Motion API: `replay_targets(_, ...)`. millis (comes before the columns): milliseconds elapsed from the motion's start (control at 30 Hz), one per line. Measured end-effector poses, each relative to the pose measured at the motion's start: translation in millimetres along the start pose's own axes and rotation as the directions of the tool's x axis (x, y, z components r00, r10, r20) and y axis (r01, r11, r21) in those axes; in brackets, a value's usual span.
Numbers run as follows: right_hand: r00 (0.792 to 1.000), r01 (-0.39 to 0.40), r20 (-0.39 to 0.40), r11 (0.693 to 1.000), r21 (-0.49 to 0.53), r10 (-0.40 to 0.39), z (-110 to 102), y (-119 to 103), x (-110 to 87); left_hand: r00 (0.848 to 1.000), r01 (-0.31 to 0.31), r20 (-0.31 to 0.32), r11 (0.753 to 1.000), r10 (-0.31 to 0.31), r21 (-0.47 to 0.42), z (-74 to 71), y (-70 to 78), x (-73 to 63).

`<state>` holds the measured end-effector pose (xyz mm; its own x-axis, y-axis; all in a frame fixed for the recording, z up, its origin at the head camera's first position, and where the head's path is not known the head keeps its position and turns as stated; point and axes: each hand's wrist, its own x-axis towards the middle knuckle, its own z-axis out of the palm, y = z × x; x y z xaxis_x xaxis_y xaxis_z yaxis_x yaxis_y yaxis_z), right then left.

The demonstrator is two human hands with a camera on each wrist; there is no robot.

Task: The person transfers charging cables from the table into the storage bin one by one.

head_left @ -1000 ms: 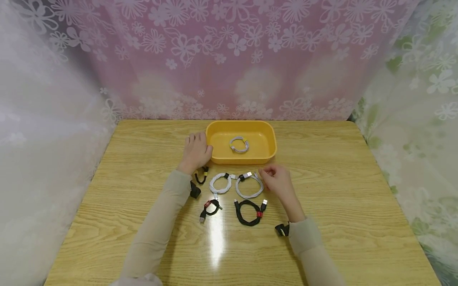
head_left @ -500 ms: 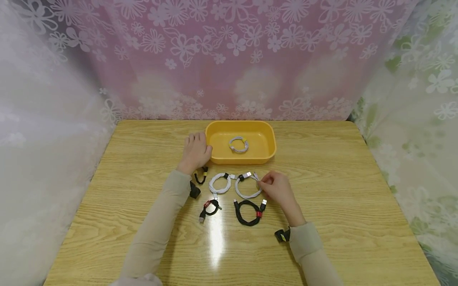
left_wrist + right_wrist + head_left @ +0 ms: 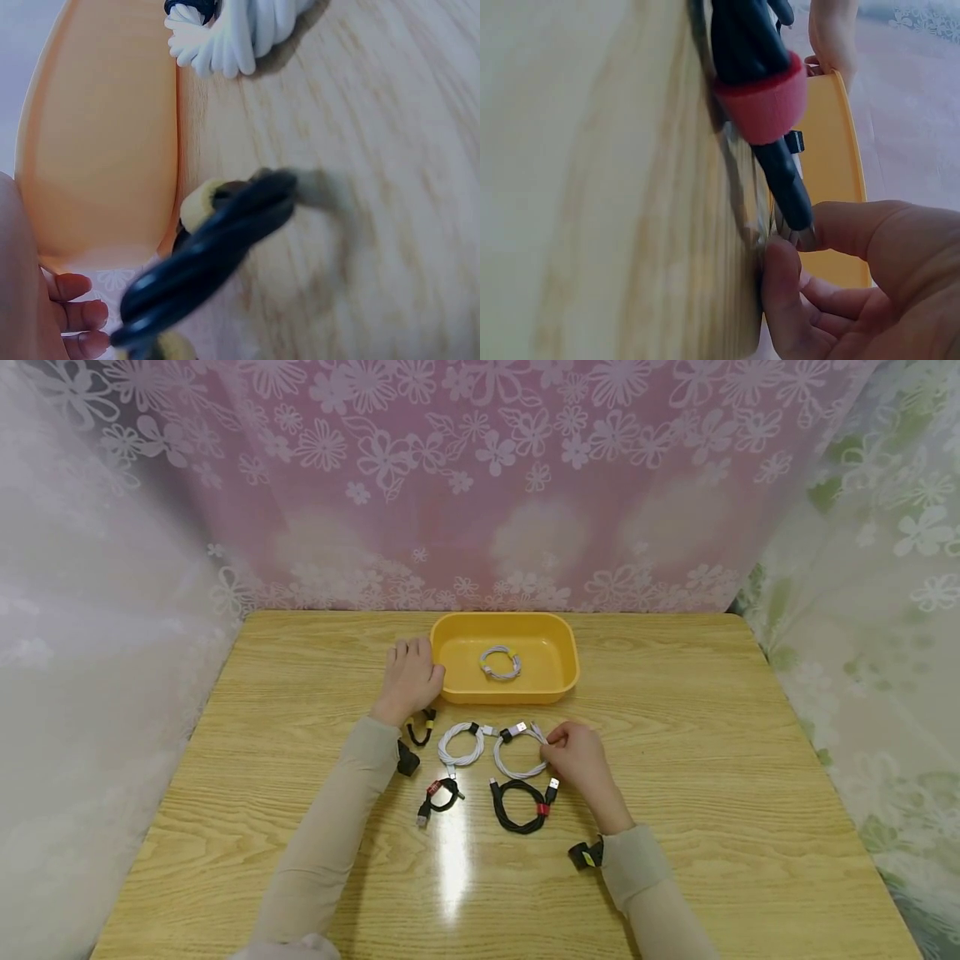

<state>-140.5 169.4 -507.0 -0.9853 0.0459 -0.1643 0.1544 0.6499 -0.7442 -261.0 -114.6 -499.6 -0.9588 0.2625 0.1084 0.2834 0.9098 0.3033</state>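
My left hand (image 3: 409, 677) holds the left end of a yellow plastic bin (image 3: 504, 697), its thumb at the near corner of the rim. In the left wrist view its curled fingertips (image 3: 86, 315) show beside the bin's wall. My right hand (image 3: 581, 758) pinches the right side of a coiled white USB cable (image 3: 517, 773) with a black strap, thumb against forefinger. The right wrist view has that pinch partly hidden behind the plug of a black USB cable (image 3: 757, 45) with a red strap. Inside the bin lies a pale coiled cable (image 3: 501, 677) with a yellow tie.
Left of the pinched coil is another white cable (image 3: 442, 747) with a black strap. In front lie a small black USB cable (image 3: 425, 807) and the larger black coil. A black cable with yellow ties (image 3: 420, 741) sits by my left wrist. Floral curtains (image 3: 480, 485) surround the wooden table (image 3: 750, 777).
My right hand has moved slightly down to the right side of the white coil, and its thumb and forefinger have closed on it. The left hand stays on the bin.
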Motion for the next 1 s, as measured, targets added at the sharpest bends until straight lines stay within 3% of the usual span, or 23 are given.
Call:
replay_targets(467,0.999,-0.037,0.024,0.996,0.082,0.035,-0.4,0.4,0.9,1.000,0.000,0.014,1.000,0.000,-0.009,-0.8,-0.3,0.1)
replay_targets(1000,0.993,-0.073,0.106,0.980,0.183,0.055,-4.4,1.5,3.3,1.000,-0.005,0.011,1.000,0.005,-0.002,0.7,-1.8,1.0)
